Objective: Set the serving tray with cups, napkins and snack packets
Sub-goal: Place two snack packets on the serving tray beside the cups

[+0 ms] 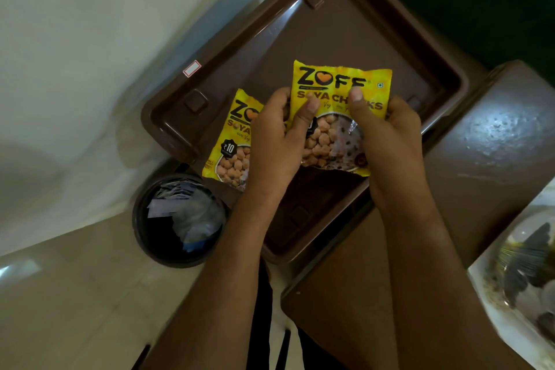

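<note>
Two yellow snack packets are showing — one packet [336,117] being held up over the tray, a second packet [231,144] lying partly under a hand. One brown serving tray [375,39] is sitting below them, and one dark waste bin [180,219] is standing beside it — two hands are showing

We are looking down at a pale glossy floor [75,294], a cream wall [75,24], a dark brown table [495,159], a round black waste bin [141,237] holding paper scraps.
</note>
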{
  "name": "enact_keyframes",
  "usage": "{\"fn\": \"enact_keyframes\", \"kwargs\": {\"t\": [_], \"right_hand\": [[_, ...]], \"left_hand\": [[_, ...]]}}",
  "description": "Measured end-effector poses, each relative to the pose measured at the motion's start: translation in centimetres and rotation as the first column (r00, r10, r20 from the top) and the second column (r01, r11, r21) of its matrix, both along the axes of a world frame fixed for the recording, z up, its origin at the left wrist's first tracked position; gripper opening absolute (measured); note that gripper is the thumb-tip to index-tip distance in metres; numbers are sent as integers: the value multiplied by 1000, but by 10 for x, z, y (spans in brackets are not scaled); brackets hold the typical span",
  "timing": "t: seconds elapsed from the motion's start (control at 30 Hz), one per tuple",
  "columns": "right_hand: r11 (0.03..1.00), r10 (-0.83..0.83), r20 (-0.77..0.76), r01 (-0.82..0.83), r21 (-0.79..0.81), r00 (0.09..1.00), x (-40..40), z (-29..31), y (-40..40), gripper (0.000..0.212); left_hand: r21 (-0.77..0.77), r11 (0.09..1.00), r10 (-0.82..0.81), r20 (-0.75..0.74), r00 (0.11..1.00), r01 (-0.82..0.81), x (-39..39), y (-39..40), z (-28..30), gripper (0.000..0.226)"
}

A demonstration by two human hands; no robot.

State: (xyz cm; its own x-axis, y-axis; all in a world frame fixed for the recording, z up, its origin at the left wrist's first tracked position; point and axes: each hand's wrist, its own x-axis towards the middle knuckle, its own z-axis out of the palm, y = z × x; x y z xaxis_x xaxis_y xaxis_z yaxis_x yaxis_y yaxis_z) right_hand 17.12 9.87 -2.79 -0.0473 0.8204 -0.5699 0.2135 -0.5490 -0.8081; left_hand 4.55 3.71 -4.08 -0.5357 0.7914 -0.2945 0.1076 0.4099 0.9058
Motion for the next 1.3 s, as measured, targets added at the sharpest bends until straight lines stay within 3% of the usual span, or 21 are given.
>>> {"fn": "enact_keyframes", "kwargs": {"t": [0.1,0.23,0.33,0.4,0.53,0.63,0.73,0.83,0.93,1.3], "right_hand": [[999,14,31,-16,48,999,-2,2,1,33],[999,-5,53,2,45,999,-2,0,-1,26],[999,-16,64,14,33,998,-1,-4,-4,28],[999,-16,76,14,32,997,-1,-6,-5,30],[999,2,80,-6,47,997,1,-6,-3,30],[1000,-11,63,9,29,998,2,-6,0,30],[999,-49,21,49,-7,999,0,-3,3,29],[998,-56,-16,55,-30,998,-1,0,4,29],[998,-46,-41,45,-35,998,0,3,2,30],[998,-7,-113,1,-56,994,19,7,-8,24]], "left_hand": [[4,998,58,-132,990,-58,-2,-3,4,26],[66,977,213,-351,912,-203,-16,-12,9,26],[8,979,187,-452,872,-206,-30,-22,4,23],[-84,973,149,-478,866,-213,-38,-31,-2,32],[-272,939,93,-385,918,-209,-49,-44,-8,58],[-342,919,67,-356,932,-197,-49,-43,-4,63],[-390,901,96,-245,965,-189,-49,-38,1,53],[-449,878,148,-74,986,-165,-53,-36,4,28],[-437,884,185,0,983,-166,-57,-39,5,16],[-326,905,374,301,877,-273,-60,-47,26,21]]}}
